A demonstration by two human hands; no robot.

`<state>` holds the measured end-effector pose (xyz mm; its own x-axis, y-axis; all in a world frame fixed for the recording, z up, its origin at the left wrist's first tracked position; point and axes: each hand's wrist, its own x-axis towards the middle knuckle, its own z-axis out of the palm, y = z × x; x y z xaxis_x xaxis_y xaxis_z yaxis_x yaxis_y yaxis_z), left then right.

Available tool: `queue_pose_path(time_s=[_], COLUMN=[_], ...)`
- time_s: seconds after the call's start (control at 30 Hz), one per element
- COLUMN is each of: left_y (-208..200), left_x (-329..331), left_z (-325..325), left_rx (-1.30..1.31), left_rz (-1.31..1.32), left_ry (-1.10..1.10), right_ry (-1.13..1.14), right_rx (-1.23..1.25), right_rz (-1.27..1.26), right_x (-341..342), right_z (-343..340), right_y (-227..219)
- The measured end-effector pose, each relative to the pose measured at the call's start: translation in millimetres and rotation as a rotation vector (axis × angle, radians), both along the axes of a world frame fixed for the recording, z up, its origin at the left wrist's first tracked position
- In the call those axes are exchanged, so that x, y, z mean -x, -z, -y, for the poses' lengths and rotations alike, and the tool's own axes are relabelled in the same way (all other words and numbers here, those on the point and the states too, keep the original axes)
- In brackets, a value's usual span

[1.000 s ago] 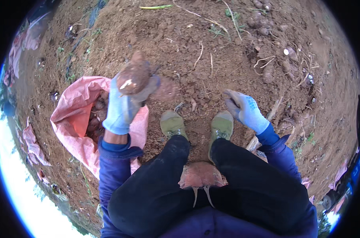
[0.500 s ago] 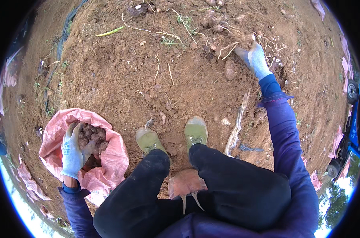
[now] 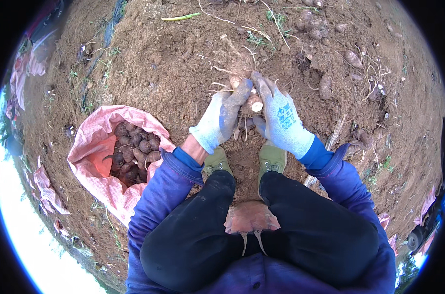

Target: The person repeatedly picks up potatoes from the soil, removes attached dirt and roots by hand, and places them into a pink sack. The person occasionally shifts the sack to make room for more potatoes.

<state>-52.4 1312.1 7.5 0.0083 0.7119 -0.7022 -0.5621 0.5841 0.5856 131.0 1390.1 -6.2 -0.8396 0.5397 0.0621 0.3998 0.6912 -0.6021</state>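
Note:
Both gloved hands meet above the soil in front of my shoes. My left hand (image 3: 221,115) and my right hand (image 3: 285,120), in pale blue-white gloves with soiled grey fingers, close from either side around a taro corm (image 3: 255,103). Its pale, round cut end faces me, and thin roots trail from it toward the far side. Parts of the corm are hidden behind the fingers. To the left stands a pink woven sack (image 3: 87,147), its mouth wide and rim rolled outward, with many brown taro corms (image 3: 134,152) inside.
Loose corms lie on the soil at right, including one elongated corm (image 3: 325,87) and a clump (image 3: 314,27) farther off. A dry pale stalk (image 3: 336,132) lies right of my green shoes (image 3: 272,158). A green stem (image 3: 180,17) rests at the far side.
My left hand has left the sack and moved right. My right hand has come back from the far right soil, and both now hold the taro corm in front of me.

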Motion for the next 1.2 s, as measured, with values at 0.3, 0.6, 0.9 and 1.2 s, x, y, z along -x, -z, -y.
queue_pose_path(time_s=[0.3,0.6,0.9,1.2], left_y=[91.4,50.0,64.9,93.8], left_x=[5.7,26.2,52.1,9.5], left_z=[54.4,64.4,32.1,63.6], left_rx=[-0.219,-0.090,-0.358,-0.187], left_rz=[-1.114,-0.982,-1.331,-0.696], left_ry=[0.464,0.744,0.561,0.266], right_ry=[-0.112,-0.248,-0.348,-0.191], right_rx=[-0.111,-0.193,-0.349,0.053], right_rz=[0.254,0.389,0.246,0.304], right_x=[4.5,9.4,-11.1,9.8], right_z=[41.3,18.0,25.8,35.7], right_y=[45.5,77.3,54.7,70.2])
